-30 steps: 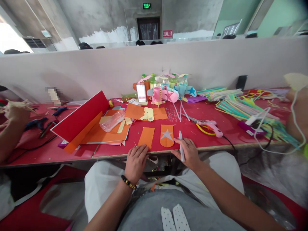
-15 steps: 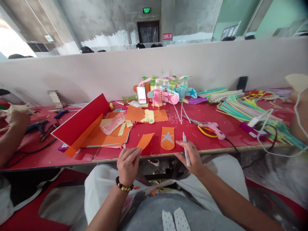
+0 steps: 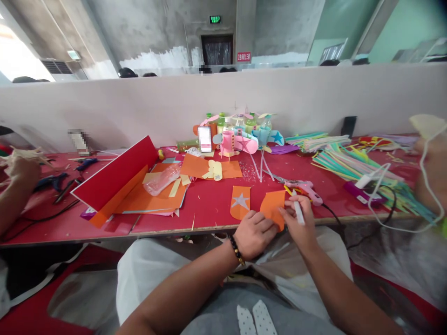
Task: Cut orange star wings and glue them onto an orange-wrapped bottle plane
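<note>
"Well, what does the right hand [image 3: 301, 218] have?"

"A white pen [image 3: 298, 212], closed in its fingers, while the thumb and forefinger meet the right side of a plain orange paper piece [image 3: 273, 206]."

"And the left hand [image 3: 254, 234]?"

"Its fingers are at that piece's near left edge. The thumb is hidden, so I can't tell whether it pinches the paper or only presses on it."

"Where exactly is the piece?"

"Between the two hands, at the near edge of the red table [image 3: 213, 200]. Just left of it lies another orange piece with a silver star [image 3: 240, 202], its rounded end towards the person."

"What's further out?"

"Past the right hand, a pink glue gun [image 3: 306, 187]. Farther right, a spread of pastel strips [image 3: 352, 167]. On the left, a clear plastic bottle [image 3: 163, 179] on stacked orange sheets [image 3: 150, 203], next to a slanting red board [image 3: 117, 177]."

"And at the back?"

"A cluster of bottle aeroplanes [image 3: 228, 142] in pink, blue and other colours, near the pale partition [image 3: 146, 109]."
</note>
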A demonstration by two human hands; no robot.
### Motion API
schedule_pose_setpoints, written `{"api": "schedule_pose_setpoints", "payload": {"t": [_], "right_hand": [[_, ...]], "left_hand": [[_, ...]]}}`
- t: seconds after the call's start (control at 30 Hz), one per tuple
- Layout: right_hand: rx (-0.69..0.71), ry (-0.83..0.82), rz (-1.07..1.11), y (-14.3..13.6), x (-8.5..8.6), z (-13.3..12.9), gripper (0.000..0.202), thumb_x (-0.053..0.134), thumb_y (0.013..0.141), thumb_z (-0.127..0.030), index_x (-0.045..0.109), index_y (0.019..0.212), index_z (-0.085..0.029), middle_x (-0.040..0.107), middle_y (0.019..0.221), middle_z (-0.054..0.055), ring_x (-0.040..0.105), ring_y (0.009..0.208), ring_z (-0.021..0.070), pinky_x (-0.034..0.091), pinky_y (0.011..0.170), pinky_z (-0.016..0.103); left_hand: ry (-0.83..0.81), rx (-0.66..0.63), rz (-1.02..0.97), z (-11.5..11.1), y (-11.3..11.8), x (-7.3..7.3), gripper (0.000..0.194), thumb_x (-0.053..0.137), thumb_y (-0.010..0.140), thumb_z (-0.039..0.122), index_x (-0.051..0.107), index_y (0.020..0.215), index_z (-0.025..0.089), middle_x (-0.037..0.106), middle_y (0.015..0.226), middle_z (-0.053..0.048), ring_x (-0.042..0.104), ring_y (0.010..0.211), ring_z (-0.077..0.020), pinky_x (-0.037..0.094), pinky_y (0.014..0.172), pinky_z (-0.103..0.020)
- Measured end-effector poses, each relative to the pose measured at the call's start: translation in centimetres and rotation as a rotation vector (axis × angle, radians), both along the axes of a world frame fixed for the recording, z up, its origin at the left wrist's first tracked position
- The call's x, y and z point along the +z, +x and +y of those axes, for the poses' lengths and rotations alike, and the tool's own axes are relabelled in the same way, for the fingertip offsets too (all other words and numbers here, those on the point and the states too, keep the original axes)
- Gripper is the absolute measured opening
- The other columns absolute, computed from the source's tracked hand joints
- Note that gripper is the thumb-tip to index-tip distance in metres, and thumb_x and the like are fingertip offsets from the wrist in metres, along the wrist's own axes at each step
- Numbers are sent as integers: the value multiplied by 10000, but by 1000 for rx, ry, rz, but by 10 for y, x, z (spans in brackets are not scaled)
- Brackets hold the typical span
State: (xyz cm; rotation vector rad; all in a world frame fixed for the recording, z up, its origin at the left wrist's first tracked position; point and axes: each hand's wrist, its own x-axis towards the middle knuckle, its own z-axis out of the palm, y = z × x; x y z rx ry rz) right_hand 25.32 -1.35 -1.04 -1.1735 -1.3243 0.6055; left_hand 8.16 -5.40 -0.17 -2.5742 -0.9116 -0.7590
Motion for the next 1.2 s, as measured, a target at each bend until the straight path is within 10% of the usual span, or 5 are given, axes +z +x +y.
{"api": "schedule_pose_setpoints", "payload": {"t": [0.13, 0.33, 0.53, 1.2], "right_hand": [[-4, -4, -213, 11, -7, 27, 430, 686, 702, -355, 453, 1037, -222, 661, 991, 98, 645, 632, 184, 551, 640, 360], [13, -43, -401, 6, -8, 46, 434, 688, 647, -273, 479, 1026, -235, 679, 1099, 133, 703, 805, 263, 557, 694, 360], [97, -92, -469, 1, -14, 47, 390, 653, 689, -248, 507, 1051, -226, 700, 897, 64, 702, 745, 220, 551, 688, 309], [394, -38, -469, -38, -1, 51, 310, 635, 752, -284, 490, 1023, -245, 701, 1079, 84, 709, 882, 220, 570, 763, 352]], "left_hand": [[-75, 24, 2, 9, 1, -2, 313, 409, 988, 391, 597, 1158, 209, 677, 983, -60, 563, 855, -172, 428, 738, -334], [-277, 366, -137, 55, -66, 11, 369, 347, 996, 298, 586, 1243, 165, 646, 1239, -95, 541, 1154, -223, 420, 996, -413], [-488, 356, 68, 97, -103, 0, 417, 339, 985, 297, 496, 1364, 228, 507, 1432, -28, 411, 1323, -215, 337, 1107, -429], [-431, 519, -24, 83, -154, -4, 425, 353, 953, 247, 539, 1330, 180, 504, 1428, -70, 382, 1357, -243, 330, 1141, -459]]}}
